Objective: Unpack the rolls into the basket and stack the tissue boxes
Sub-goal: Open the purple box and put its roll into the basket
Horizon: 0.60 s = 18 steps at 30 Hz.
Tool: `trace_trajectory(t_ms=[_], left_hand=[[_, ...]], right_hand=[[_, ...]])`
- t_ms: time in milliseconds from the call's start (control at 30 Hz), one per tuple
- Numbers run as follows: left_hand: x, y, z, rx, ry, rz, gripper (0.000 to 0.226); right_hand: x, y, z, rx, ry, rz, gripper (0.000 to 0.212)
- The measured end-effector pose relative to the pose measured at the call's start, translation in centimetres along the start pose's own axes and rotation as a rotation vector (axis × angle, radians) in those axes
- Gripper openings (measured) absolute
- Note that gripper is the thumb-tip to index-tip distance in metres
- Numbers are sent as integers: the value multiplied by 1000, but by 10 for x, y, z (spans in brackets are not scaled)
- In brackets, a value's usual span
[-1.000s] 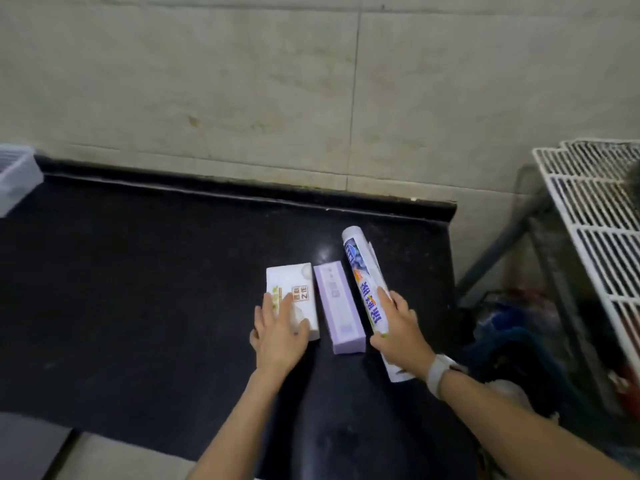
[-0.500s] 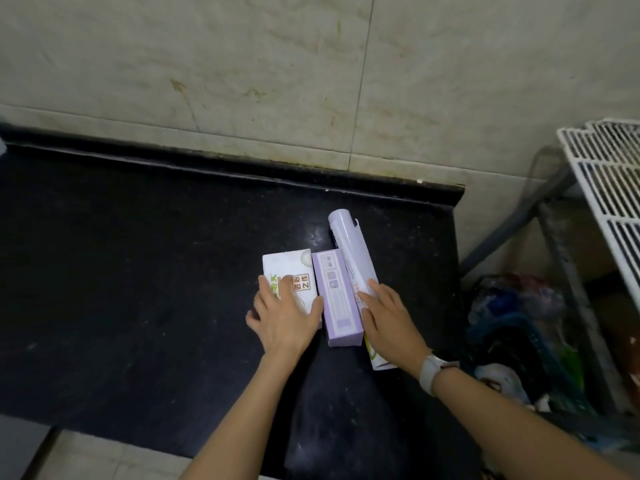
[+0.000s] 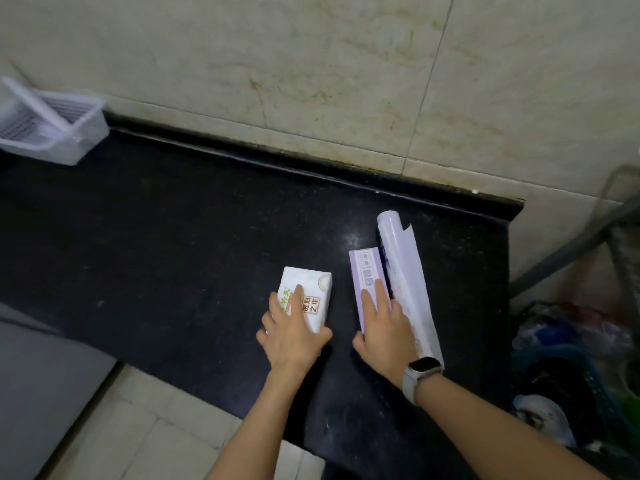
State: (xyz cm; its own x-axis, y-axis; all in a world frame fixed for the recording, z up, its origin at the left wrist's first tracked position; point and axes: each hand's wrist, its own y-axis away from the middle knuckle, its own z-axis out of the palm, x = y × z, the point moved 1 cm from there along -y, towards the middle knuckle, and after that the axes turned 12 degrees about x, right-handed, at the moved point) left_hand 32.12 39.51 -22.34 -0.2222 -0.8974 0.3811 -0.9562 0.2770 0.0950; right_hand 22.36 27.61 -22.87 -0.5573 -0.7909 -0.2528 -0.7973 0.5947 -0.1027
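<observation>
A white tissue box (image 3: 310, 294) with orange print lies on the black counter (image 3: 173, 237). My left hand (image 3: 292, 332) grips its near end, fingers on top and thumb at the right side. A narrow purple box (image 3: 367, 277) lies to its right, a small gap between them. My right hand (image 3: 382, 332) rests on the purple box's near half, thumb at its left edge. A long wrapped roll (image 3: 407, 271) lies against the purple box's right side, its near end behind my wrist. A white plastic basket (image 3: 83, 136) stands far left by the wall.
The counter ends at a right edge (image 3: 507, 306); beyond it are a metal rack leg (image 3: 571, 251) and a dark basket of bags (image 3: 568, 375) on the floor. A tiled wall backs the counter. A grey surface (image 3: 38, 386) sits at lower left.
My left hand has pulled the white box left, away from the purple box, opening a gap. My right hand has shifted from the roll onto the purple box. The basket has come into view.
</observation>
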Motion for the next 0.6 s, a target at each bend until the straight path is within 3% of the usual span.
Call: trace_trajectory(t_ms=[167, 367, 600], left_hand=[[-45, 40, -16, 66, 28, -115, 87], [-117, 103, -55, 272, 231, -424, 87], [-219, 137, -123, 484, 324, -716, 86]], right_hand=[[-14, 24, 1, -92, -289, -86, 69], [-64, 59, 8, -83, -822, 43, 46], [-167, 76, 9, -196, -854, -214, 41]])
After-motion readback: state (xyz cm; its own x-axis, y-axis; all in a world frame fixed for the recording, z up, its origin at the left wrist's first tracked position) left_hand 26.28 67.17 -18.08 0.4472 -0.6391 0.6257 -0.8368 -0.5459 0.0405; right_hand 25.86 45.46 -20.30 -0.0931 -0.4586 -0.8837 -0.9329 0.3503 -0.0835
